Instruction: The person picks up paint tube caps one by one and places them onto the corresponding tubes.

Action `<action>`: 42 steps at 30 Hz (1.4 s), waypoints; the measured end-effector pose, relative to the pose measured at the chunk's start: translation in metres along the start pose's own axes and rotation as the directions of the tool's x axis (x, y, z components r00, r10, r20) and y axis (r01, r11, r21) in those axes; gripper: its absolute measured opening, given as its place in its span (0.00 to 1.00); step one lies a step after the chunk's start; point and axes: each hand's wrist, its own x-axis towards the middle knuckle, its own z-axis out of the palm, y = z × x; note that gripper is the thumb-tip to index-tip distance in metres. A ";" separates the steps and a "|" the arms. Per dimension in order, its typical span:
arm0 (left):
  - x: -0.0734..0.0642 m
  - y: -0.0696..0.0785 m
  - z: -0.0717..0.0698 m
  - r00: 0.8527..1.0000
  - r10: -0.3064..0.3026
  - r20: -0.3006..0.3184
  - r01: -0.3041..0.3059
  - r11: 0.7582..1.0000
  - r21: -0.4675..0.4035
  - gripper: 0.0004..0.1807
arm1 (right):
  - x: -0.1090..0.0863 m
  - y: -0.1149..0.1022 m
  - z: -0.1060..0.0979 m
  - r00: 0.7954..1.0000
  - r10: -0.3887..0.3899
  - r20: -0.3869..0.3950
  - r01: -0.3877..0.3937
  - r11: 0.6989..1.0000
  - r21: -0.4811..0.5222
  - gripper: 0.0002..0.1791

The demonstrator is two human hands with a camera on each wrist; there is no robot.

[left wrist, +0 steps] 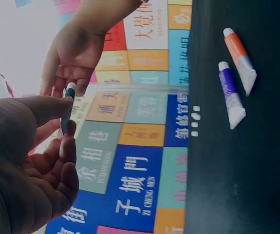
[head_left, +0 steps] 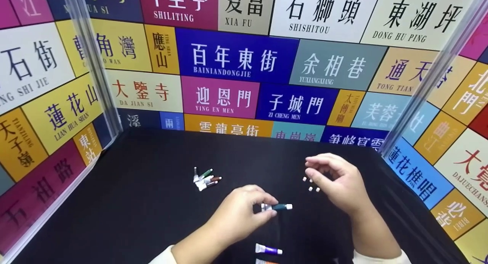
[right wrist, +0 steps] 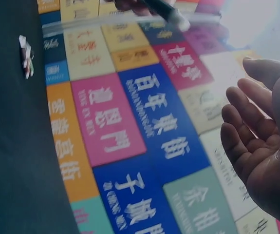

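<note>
Between thumb and fingers, my left hand (head_left: 246,206) pinches a dark green paint tube (head_left: 281,207), its white cap pointing right. The same tube (left wrist: 69,100) stands cap up in the left wrist view. My right hand (head_left: 341,182) is raised at the right, fingers loosely bent, holding nothing that I can see; in the right wrist view its fingers (right wrist: 239,131) curve with no thing between them. Several small white caps (head_left: 310,189) lie on the black cloth beside and partly behind that hand.
A purple paint tube (head_left: 268,250) lies near the front, with an orange tube (left wrist: 237,51) beside it. Several tubes (head_left: 206,179) are heaped further back on the left. Printed panels (head_left: 238,54) wall in the black table (head_left: 152,203) at the back and sides.
</note>
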 end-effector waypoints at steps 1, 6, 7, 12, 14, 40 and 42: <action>0.000 -0.002 0.002 1.000 -0.010 0.007 0.010 1.000 -0.004 0.08 | 0.000 0.010 -0.002 1.000 0.024 -0.006 -0.024 1.000 0.000 0.14; 0.000 -0.009 0.009 0.998 -0.042 0.050 0.042 0.999 -0.011 0.07 | 0.002 0.048 -0.008 0.990 0.131 -0.046 -0.132 0.991 -0.027 0.13; 0.000 -0.011 0.011 0.997 -0.043 0.057 0.043 0.999 -0.009 0.07 | 0.002 0.050 -0.009 0.986 0.155 -0.054 -0.157 0.987 -0.033 0.13; -0.001 -0.017 0.018 0.995 -0.055 0.086 0.055 0.998 -0.001 0.07 | 0.004 0.053 -0.009 0.965 0.251 -0.082 -0.255 0.966 -0.049 0.12; -0.001 -0.020 0.021 0.993 -0.064 0.098 0.064 0.998 0.000 0.07 | 0.004 0.055 -0.010 0.959 0.270 -0.082 -0.275 0.960 -0.058 0.12; -0.004 -0.043 0.043 0.962 -0.128 0.242 0.143 0.989 -0.046 0.04 | -0.030 0.189 -0.024 0.832 0.553 -0.035 -0.554 0.831 -0.043 0.26; -0.004 -0.046 0.044 0.963 -0.128 0.238 0.142 0.989 -0.039 0.04 | -0.032 0.193 -0.024 0.822 0.569 -0.028 -0.570 0.821 -0.038 0.26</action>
